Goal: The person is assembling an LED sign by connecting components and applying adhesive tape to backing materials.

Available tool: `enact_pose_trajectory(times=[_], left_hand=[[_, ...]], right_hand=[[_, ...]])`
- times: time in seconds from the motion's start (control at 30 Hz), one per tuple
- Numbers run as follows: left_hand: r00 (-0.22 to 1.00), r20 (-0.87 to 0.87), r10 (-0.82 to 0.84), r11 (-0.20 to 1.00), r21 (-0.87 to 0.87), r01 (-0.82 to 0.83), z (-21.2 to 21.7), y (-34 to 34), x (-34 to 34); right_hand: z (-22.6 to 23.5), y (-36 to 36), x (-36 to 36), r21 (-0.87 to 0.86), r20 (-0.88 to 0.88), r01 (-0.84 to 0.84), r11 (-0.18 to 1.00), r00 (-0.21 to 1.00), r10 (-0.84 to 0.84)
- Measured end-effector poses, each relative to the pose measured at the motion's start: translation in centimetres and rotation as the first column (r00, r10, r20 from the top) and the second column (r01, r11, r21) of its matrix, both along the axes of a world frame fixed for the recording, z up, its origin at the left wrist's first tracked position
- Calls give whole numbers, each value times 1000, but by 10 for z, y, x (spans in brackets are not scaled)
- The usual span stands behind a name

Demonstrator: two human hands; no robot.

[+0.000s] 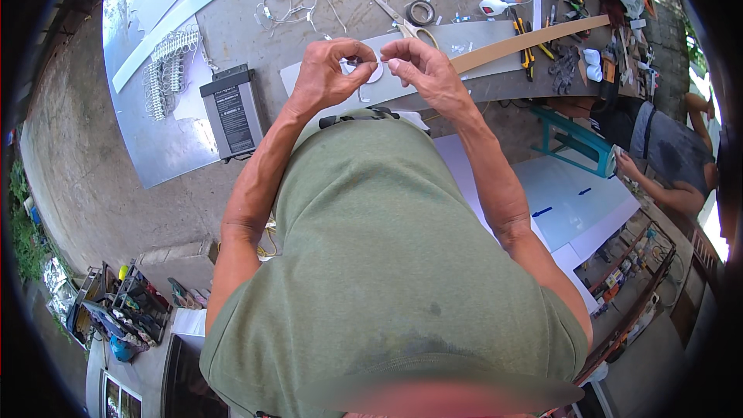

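Note:
Over the near edge of the work table my two hands are raised close together, fingertips almost meeting. My left hand (pixel 333 73) is closed in a pinch with a small dark bit showing at its fingertips. My right hand (pixel 426 73) pinches too, facing it, with what looks like a thin pale strand between the two; its kind is too small to tell. A white round piece (pixel 375 73) lies partly hidden behind the fingers, over a long flat grey panel (pixel 480 42). Just beyond my right hand are a pair of scissors (pixel 406 25) and a roll of dark tape (pixel 420 11).
A grey metal power supply box (pixel 234 112) and a heap of strung LED modules (pixel 166 66) stand left. White wire (pixel 298 4) lies tangled farther back. A tan strip (pixel 534 42), cutters (pixel 526 50) and tools lie right. Another person (pixel 669 147) is beside a teal stool (pixel 573 143).

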State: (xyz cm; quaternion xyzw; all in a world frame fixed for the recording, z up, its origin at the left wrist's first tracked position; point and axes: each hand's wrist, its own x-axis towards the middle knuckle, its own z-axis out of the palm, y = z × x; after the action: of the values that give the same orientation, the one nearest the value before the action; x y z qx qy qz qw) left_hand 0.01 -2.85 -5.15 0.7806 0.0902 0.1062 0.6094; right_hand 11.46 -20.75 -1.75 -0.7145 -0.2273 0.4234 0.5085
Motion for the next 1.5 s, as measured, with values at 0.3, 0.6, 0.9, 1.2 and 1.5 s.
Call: enact_pose_trajectory(times=[0.3,0.6,0.9,1.2,1.5], left_hand=[[976,-197,-96,957,-286,37,2,13,-1],[959,-239,-150,874,-486,16,5,14,-1],[953,-262,-153,843,-538,-12,4,8,7],[967,-186,-174,829,-558,42,4,0,21],[982,-179,-66,989,-146,40,-4,1,30]], right_hand=[[-7,1,-14,203,874,-149,968,473,-111],[-16,4,-14,204,938,-210,956,321,-129],[-10,-2,-9,145,973,-242,959,212,-94],[0,-2,-11,156,972,-172,973,204,-120],[-17,10,-15,238,870,144,960,408,-277]])
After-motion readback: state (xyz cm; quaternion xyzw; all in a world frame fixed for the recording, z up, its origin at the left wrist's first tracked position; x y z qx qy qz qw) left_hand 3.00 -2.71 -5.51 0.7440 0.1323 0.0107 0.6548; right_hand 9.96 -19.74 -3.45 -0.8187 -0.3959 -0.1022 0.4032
